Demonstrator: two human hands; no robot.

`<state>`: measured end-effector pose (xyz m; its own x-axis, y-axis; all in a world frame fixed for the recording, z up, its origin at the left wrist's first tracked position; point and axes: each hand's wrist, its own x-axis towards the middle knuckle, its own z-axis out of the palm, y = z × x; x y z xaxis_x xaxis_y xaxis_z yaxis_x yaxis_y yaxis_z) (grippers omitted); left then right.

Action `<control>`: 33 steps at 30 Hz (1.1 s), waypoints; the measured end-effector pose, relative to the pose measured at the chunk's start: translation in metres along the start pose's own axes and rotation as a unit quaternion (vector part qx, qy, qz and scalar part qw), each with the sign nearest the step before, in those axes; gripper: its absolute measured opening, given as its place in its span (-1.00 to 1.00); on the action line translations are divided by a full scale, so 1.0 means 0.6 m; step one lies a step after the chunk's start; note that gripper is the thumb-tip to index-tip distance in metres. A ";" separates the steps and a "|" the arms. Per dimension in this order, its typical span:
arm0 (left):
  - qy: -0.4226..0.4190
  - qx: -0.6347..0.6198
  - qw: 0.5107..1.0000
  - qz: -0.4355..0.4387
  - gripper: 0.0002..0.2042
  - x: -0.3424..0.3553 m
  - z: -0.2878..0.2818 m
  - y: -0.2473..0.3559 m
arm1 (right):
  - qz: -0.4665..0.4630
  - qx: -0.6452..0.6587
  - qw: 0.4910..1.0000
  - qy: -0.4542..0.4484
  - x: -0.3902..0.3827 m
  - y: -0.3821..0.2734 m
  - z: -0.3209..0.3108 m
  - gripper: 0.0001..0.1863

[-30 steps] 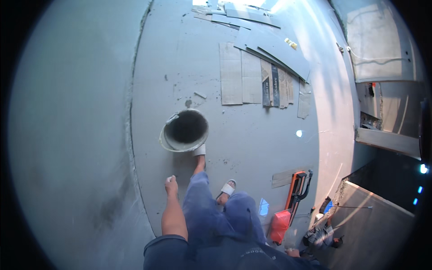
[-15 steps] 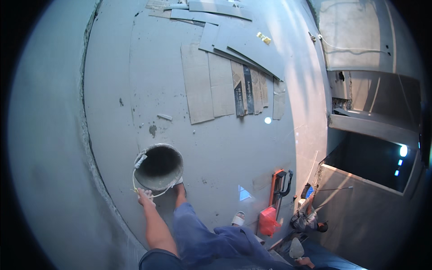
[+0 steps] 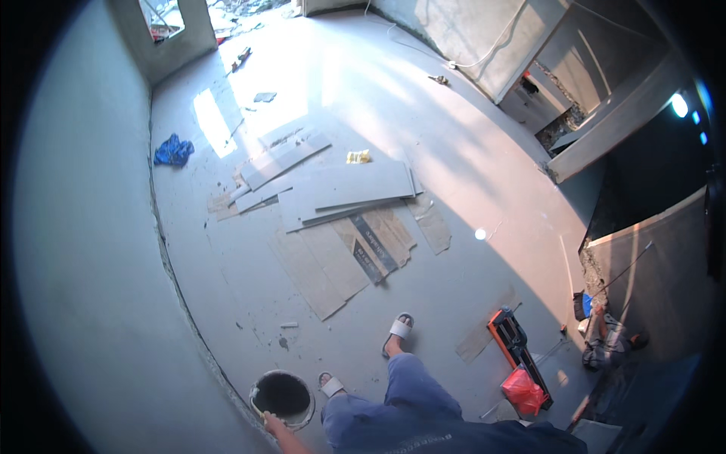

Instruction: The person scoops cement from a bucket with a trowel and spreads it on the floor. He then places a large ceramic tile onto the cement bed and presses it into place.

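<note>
Shifted since half a second ago: bucket (image 3: 302, 418), then partly hiding left sandal (image 3: 331, 386), now just beside it on the left and nearer the wall (image 3: 83, 242). View also swung up, now showing far end of room. Left hand (image 3: 273, 423) at bucket's near rim, fingers clamped on handle (image 3: 265, 415). Right hand out of view, so can't tell about its fingers. Bucket mouth up, dark inside; can't tell whether resting on floor (image 3: 227, 299) or lifted. Grey stain (image 3: 283, 343) and pale chip (image 3: 289, 325) just beyond. Right sandal (image 3: 400, 328) farther forward than left. Ahead: cardboard (image 3: 321, 265) flat on floor, partly under grey boards (image 3: 363, 185), with yellow packet (image 3: 358, 157) near their far edge. Blue cloth (image 3: 174, 150) well apart, by wall. Off to the right: orange-and-black tool (image 3: 514, 337), red bag (image 3: 522, 391) at its near end, co-worker (image 3: 605, 346) beyond.
</note>
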<state>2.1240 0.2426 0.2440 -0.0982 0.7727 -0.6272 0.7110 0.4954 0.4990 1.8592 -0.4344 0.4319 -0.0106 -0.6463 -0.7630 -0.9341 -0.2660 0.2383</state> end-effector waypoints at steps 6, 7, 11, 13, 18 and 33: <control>0.063 0.032 0.984 0.163 -0.70 -0.167 -0.020 0.075 | -0.129 0.056 0.989 0.049 0.240 -0.206 -0.118 -0.52; 0.071 0.085 0.953 0.283 -0.71 -0.195 -0.019 0.068 | -0.078 0.170 0.982 -0.023 0.270 -0.274 -0.173 -0.57; 0.072 0.126 0.916 0.375 -0.67 -0.281 0.098 0.113 | -0.242 0.252 0.937 0.003 0.310 -0.579 -0.395 -0.61; 0.051 0.087 0.959 0.265 -0.67 -0.337 0.212 0.141 | -0.291 0.245 0.924 0.041 0.304 -0.690 -0.492 -0.54; -0.004 0.080 0.973 0.215 -0.69 -0.487 0.482 0.240 | -0.312 0.274 0.909 0.040 0.331 -0.809 -0.638 -0.52; -0.103 0.122 0.958 0.240 -0.73 -0.920 1.142 0.487 | 0.169 0.321 0.914 -0.181 0.477 -0.661 -0.552 -0.55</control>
<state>2.8633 -0.3114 0.3263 0.4015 0.7811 -0.4781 0.7846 -0.0240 0.6196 2.3450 -0.7505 0.3179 -0.3470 -0.3047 -0.8870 -0.8714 0.4544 0.1847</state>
